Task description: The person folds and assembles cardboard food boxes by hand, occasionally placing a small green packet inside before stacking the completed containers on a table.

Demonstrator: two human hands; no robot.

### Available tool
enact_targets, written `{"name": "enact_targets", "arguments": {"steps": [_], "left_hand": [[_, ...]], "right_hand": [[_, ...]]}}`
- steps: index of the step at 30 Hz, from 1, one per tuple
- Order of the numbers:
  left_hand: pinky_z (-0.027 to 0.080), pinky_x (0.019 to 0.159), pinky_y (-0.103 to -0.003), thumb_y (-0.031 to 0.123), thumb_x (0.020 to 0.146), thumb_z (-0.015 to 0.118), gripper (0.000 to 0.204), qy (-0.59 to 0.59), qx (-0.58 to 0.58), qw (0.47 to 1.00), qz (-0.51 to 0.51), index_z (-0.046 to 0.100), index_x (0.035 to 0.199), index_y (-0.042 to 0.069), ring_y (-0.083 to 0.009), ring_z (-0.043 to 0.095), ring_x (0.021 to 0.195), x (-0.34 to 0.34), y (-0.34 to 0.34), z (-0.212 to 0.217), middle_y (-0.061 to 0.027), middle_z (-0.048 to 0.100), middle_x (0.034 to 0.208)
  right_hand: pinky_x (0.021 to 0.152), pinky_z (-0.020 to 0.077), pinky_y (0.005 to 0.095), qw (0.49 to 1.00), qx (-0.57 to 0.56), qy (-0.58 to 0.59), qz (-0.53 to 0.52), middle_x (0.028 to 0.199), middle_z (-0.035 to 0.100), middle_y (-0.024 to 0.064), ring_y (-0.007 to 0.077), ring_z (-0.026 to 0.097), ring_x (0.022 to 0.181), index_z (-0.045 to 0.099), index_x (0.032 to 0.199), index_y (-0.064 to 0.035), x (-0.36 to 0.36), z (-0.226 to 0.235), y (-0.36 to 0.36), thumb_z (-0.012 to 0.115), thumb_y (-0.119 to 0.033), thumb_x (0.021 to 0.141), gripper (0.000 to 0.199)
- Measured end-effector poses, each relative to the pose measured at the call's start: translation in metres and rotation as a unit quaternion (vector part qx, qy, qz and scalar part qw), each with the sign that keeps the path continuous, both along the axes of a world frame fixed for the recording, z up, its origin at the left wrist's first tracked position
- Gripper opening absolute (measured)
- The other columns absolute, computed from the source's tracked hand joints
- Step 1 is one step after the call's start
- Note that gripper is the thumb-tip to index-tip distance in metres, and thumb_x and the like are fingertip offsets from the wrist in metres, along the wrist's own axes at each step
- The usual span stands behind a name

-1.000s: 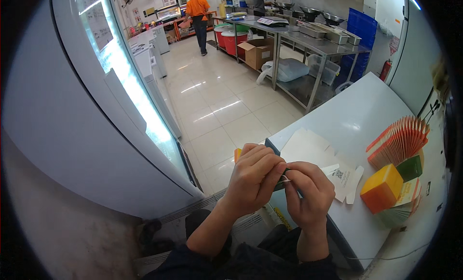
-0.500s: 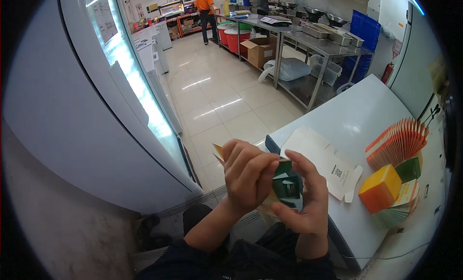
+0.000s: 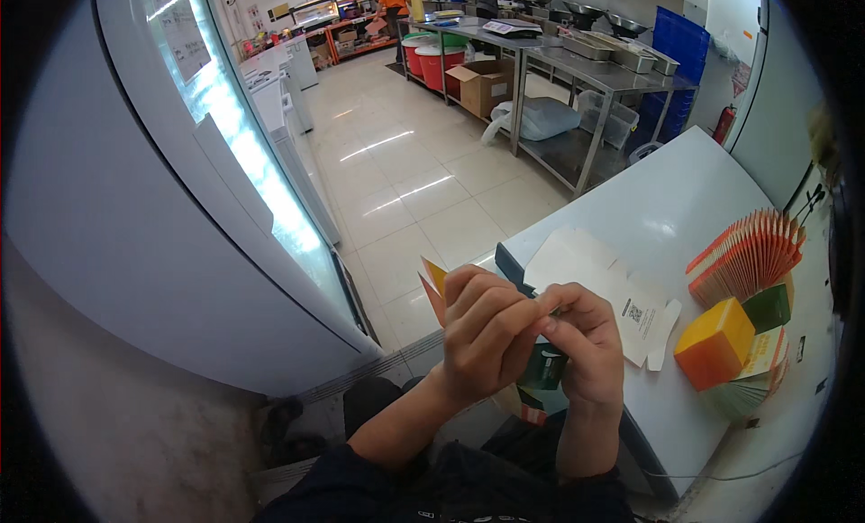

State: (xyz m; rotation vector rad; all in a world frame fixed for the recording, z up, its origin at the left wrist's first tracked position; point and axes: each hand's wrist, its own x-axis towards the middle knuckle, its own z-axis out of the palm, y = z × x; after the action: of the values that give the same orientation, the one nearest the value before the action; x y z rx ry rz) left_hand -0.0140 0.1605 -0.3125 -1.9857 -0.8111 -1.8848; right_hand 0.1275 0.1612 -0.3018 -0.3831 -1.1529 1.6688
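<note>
Up in front of my body, both hands work on a small printed carton [image 3: 542, 370] with dark green panels. My left hand [image 3: 487, 332] is closed round its left side, where yellow and orange flaps stick out past the knuckles. On the other side my right hand [image 3: 586, 343] pinches the upper edge between thumb and fingers, with its fingertips meeting those of the left. Much of the carton is hidden by the hands. Just beyond them, a flattened white carton [image 3: 590, 275] with a small square code lies on the white table [image 3: 671, 194].
To the right on the table stand a yellow-and-orange box [image 3: 714, 345], a fanned stack of orange cartons [image 3: 750, 255] and a green fanned stack [image 3: 741, 397]. A glass-door fridge [image 3: 239, 172] rises at left. Steel tables [image 3: 622, 80] and a person in orange [image 3: 394, 0] are farther off.
My right fingers, spread apart before, have closed on the carton's upper edge against my left hand. The green panel has tilted lower. The far person has moved to the right in view.
</note>
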Motion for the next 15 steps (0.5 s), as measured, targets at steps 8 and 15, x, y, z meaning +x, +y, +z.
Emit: {"name": "enact_targets", "arguments": {"steps": [8, 15], "left_hand": [[0.039, 0.068, -0.037, 0.007, 0.085, 0.065, 0.005, -0.044, -0.006, 0.994, 0.102, 0.061, 0.086, 0.006, -0.0204, 0.054, 0.066, -0.024, 0.006, 0.003, -0.0059, 0.056, 0.072], [0.038, 0.052, -0.027, 0.005, 0.090, 0.060, 0.010, -0.059, -0.091, 0.978, 0.176, 0.056, 0.081, 0.001, -0.0128, 0.048, 0.057, -0.038, 0.004, 0.007, -0.0060, 0.052, 0.069]], "right_hand": [[0.068, 0.0460, 0.0224, 0.953, 0.168, -0.181, -0.177, 0.084, 0.065, 0.0066, 0.0109, 0.061, 0.077, 0.061, 0.102, 0.0019, -0.018, 0.009, -0.005, 0.066, -0.002, 0.084, 0.019], [0.060, 0.0456, 0.0352, 0.817, 0.408, -0.275, -0.300, 0.078, 0.061, 0.0104, 0.0283, 0.059, 0.069, 0.061, 0.089, -0.0018, -0.032, -0.005, -0.005, 0.070, 0.001, 0.074, 0.018]]}}
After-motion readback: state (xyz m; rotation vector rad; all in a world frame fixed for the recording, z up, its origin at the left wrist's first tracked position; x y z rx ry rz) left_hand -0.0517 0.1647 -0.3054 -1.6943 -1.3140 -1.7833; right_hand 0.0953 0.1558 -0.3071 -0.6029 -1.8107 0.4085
